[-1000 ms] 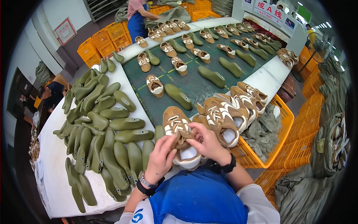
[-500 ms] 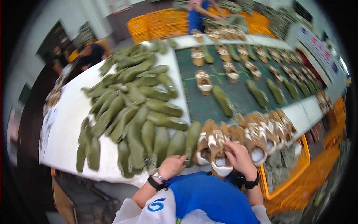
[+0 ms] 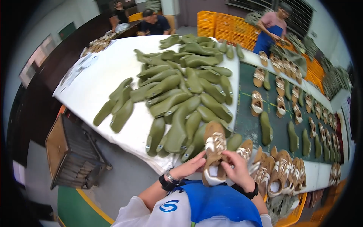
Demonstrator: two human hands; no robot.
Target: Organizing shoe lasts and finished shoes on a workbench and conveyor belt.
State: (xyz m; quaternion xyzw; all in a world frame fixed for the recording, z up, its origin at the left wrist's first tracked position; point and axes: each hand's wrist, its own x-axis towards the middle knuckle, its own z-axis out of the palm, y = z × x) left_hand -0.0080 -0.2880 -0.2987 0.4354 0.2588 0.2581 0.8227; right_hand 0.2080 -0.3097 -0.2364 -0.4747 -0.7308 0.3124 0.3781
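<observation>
A brown and white lace-up shoe (image 3: pixel 214 140) is raised in front of my body, toe pointing away and its opening toward me. My right hand (image 3: pixel 237 171) grips the right side of its collar, thumb and fingers at the opening. On the other side, my left hand (image 3: pixel 191 167) has its fingertips against the shoe's left edge; part of its grip is hidden. Just beyond the shoe lies a large pile of olive-green shoe lasts (image 3: pixel 177 125) on a white-covered table (image 3: pixel 98 87). More brown shoes (image 3: pixel 280 170) stand in a row to my right.
A dark green belt (image 3: pixel 247 130) on the right carries shoes and lasts in rows. Under the right edge sits an orange crate (image 3: pixel 298 212) with grey-green cloth. A wheeled cart (image 3: pixel 75 155) stands at the left. A co-worker in a blue apron (image 3: pixel 270 34) stands beyond; others sit far left.
The view has swung left. My right hand has lifted a shoe out of the row and brought it before me. My left hand has moved from beside a last to the shoe.
</observation>
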